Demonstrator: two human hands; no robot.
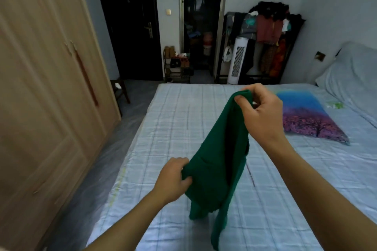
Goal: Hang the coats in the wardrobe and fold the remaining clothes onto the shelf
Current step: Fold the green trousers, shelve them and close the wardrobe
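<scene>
Green garment [220, 161] up in the air over the bed [183, 128], and you've got it at two points! Your right hand [259, 108] pinches the top edge high, thumb and fingers curled tight round a bunched fold. Your left hand [173, 179] grips the lower side edge, fingers wrapped into the cloth. The garment hangs on a slant between them, doubled lengthwise, with a loose strip trailing down toward the bed near the bottom of the view.

Now the risks, as I read them. That trailing strip is the first: if you lay the garment down as it hangs, the strip may tuck under and leave a lumpy fold. The slant is the second: your hands sit at different heights, so the edges may not line up, and a crooked fold won't stack well on a shelf. Third, the right hand's pinch is on a small bunch only; a quick shake could pull the cloth free and drop it in a heap.

The wardrobe [40, 87] stands to your left with its doors closed, so you'll need a free hand to open it, and carrying a folded piece one-handed may let it come undone. I can't see the shelf from here. A picture pillow [306, 116] lies just to the right of the garment; it could crowd your folding space if you spread the cloth that way.
</scene>
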